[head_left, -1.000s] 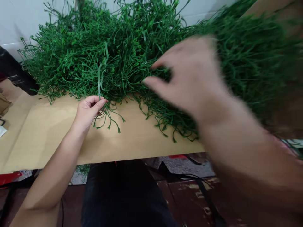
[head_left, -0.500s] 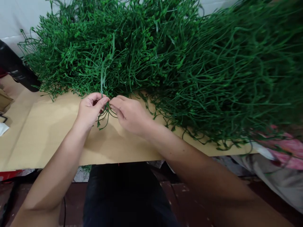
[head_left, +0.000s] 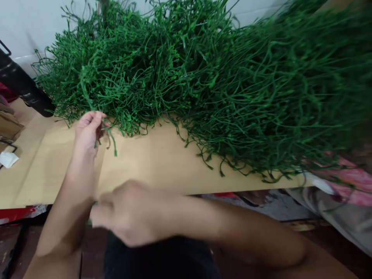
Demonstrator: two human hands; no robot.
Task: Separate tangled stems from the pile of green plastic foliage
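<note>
My left hand (head_left: 90,126) is at the near left edge of the green heap, thumb and fingers pinched on a few thin green stems (head_left: 112,141). Their short ends hang below the fingers, and a longer, paler part (head_left: 85,83) rises against the heap. My right hand (head_left: 128,213), blurred by motion, is low over the table's front edge and my lap, near my left forearm. Its fingers are curled closed; a hint of green shows by the fingertips, too smeared to name. The large heap of green stems (head_left: 247,97) with small forked tips spreads across the back and right.
A black bottle (head_left: 24,85) leans at the far left, with a cardboard box (head_left: 10,124) and a crumpled white tissue (head_left: 8,159) in front of it. Tan board (head_left: 162,166) covers the table. Pink cloth (head_left: 351,180) lies at the right, beside a person's light trouser leg (head_left: 325,213).
My right hand has pulled away from my left, down and toward me. My left hand has shifted left with the stems, and their upper part now leans left.
</note>
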